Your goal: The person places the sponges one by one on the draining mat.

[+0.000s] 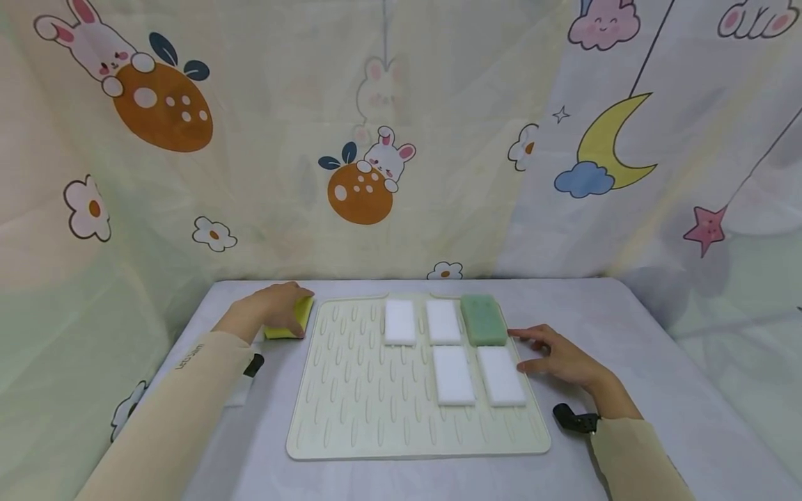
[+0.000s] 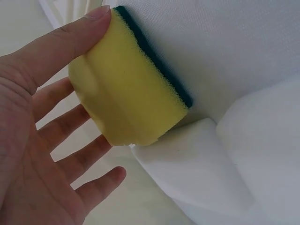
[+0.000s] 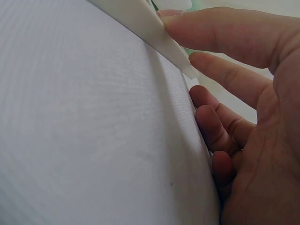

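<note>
Table [image 1: 626, 327], covered in pale lilac-grey cloth: bears everything listed below.

Cream silicone draining mat with raised ribs [image 1: 351, 390]: lies flat at the table's middle. Its right half is filled; its left half is bare.

Green rectangular sponge [image 1: 484, 319]: on the mat, back row, right end.

Four white rectangular foam sponges: two in the back row [image 1: 399, 321] [image 1: 443, 321], just left of the green one; two in the front row [image 1: 454, 375] [image 1: 501, 376]. Five pieces appear placed.

Yellow sponge with dark green scouring face [image 2: 129, 101]: off the mat, on the cloth just beside its back left corner. Judged the one piece not yet laid down.

Left hand [image 1: 276, 309]: on the yellow sponge, thumb along one end and fingers [image 2: 70, 140] spread past the other, pinching it lightly.

Right hand [image 1: 560, 358]: rests on the cloth at the mat's right edge, fingertips [image 3: 187, 28] touching the rim, fingers relaxed, holding nothing.
</note>
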The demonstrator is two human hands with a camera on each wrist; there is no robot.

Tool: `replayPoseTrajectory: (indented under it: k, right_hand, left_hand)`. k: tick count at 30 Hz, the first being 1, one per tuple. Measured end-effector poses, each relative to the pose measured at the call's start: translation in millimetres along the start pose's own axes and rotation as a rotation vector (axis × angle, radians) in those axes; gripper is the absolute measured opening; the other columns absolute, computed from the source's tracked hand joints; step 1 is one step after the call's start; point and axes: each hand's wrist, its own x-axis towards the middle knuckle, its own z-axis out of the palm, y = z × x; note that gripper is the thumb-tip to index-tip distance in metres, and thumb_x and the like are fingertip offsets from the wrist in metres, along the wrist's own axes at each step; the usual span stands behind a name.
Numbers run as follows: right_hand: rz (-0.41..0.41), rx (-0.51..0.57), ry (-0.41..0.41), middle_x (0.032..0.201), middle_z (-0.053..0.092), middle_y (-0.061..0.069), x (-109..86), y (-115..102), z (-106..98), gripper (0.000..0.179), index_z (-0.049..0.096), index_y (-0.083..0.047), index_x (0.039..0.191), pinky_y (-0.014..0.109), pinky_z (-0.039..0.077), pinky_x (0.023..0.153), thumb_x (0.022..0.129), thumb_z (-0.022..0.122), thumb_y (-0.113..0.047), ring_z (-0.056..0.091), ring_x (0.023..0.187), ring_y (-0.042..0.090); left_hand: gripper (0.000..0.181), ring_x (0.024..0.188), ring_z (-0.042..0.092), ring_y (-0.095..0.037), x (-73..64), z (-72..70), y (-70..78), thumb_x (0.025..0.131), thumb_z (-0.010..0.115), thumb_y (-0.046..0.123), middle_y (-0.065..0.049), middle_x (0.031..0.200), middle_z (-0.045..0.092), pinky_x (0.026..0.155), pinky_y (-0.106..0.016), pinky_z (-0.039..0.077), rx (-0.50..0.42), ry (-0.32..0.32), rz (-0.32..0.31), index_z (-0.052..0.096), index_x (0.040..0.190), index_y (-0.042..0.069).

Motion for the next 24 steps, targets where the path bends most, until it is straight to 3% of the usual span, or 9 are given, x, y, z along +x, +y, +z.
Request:
replayPoseTrajectory:
  k: [6,14,24]
  right_hand:
    - [-0.003,0.0,-0.003,0.138,0.049,0.016,-0.9,-2.0,0.7,0.078,0.057,-0.018,0.15,0.044,0.042,0.097,0.08,0.088,-0.034,0.045,0.123,0.035]
    - [-0.011,-0.01,-0.002,0.138,0.05,0.013,-0.3,-0.9,0.4,0.077,0.057,-0.02,0.15,0.044,0.042,0.099,0.081,0.088,-0.034,0.046,0.125,0.033]
    - [-0.019,-0.007,-0.003,0.139,0.05,0.014,0.4,0.6,0.5,0.076,0.057,-0.019,0.149,0.043,0.042,0.097,0.081,0.088,-0.034,0.047,0.124,0.032]
  left_hand:
    - [0.091,0.128,0.053,-0.039,-1.9,-0.5,0.3,0.077,0.092,0.033,-0.022,0.151,0.051,0.111,-0.063,0.042,0.014,0.005,0.004,0.049,0.154,0.01]
    - [0.091,0.136,0.05,-0.041,-4.8,-2.4,1.6,0.079,0.09,0.037,-0.022,0.157,0.046,0.113,-0.065,0.04,0.009,0.007,-0.006,0.048,0.155,0.011]
    - [0.091,0.134,0.052,-0.041,-9.9,-5.4,3.6,0.079,0.088,0.045,-0.02,0.151,0.052,0.111,-0.062,0.043,0.051,0.03,0.019,0.05,0.153,0.009]
